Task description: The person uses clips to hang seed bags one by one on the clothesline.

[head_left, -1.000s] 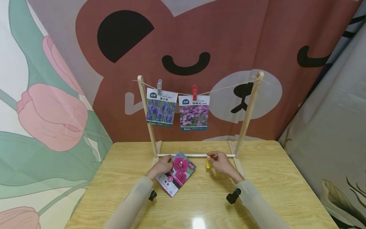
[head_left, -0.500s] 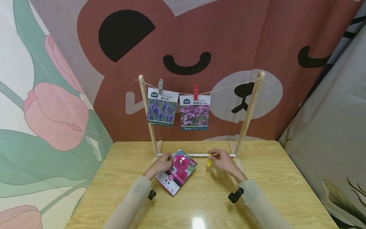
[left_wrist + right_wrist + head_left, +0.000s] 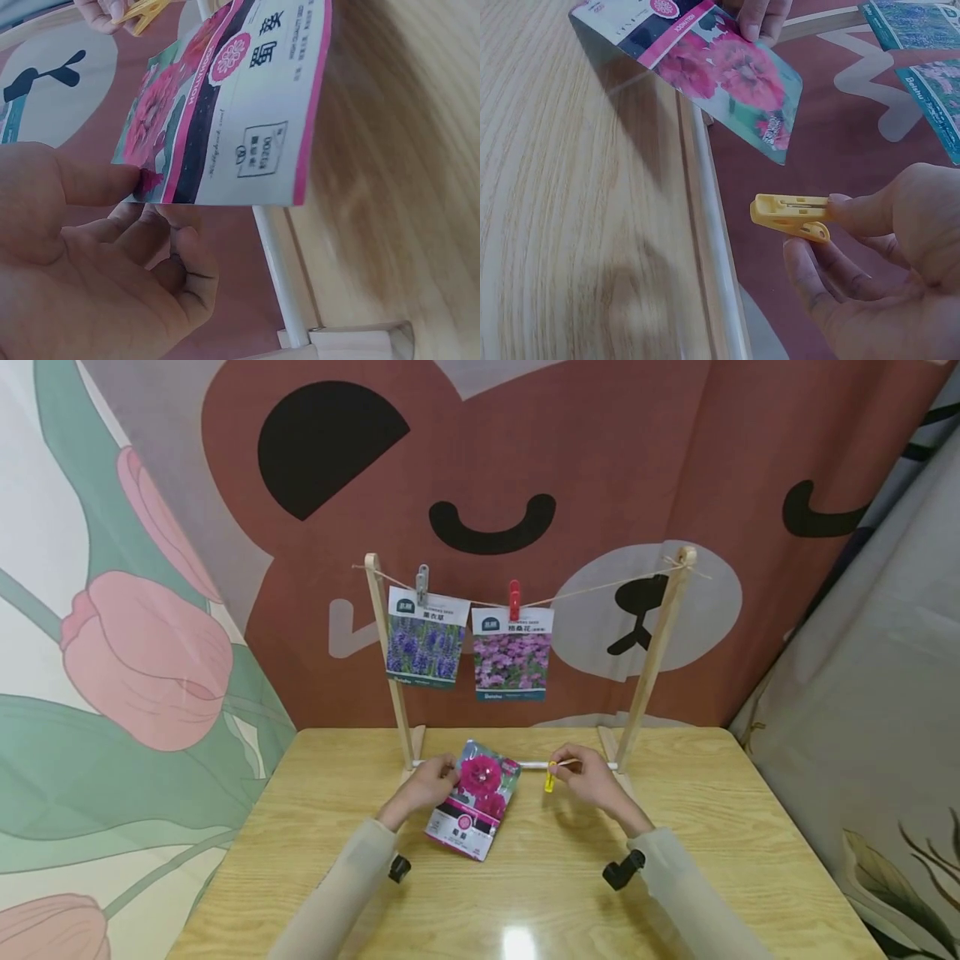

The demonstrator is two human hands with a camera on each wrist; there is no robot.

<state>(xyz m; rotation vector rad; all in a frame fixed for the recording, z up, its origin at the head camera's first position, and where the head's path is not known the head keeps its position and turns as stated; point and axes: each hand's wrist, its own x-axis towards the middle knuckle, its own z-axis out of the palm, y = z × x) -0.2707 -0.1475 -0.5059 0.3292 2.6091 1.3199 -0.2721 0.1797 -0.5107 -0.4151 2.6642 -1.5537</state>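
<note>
My left hand (image 3: 429,783) pinches the left edge of a seed packet (image 3: 474,802) with magenta flowers, thumb on the front and fingers behind. In the left wrist view the packet (image 3: 225,112) tilts over the wooden tabletop. To the right, my right hand (image 3: 592,775) holds a yellow clothespin (image 3: 551,777) between thumb and fingers. The right wrist view shows this clothespin (image 3: 791,214) with its nose pointing away from the palm, apart from the packet. Two more seed packets hang above: a purple one (image 3: 426,639) under a grey clothespin (image 3: 422,583), and a pink one (image 3: 512,656) under a red clothespin (image 3: 514,600).
A twine line (image 3: 600,588) sags between two wooden posts; the right post (image 3: 652,660) leans outward. A white rod (image 3: 534,766) joins their feet near the back of the wooden table (image 3: 315,860). A curtain with a cartoon bear (image 3: 600,443) hangs behind.
My left hand has raised the magenta-flower packet and turned it more upright. My right hand has shifted slightly up and right with the yellow clothespin. The hanging packets stay on the line.
</note>
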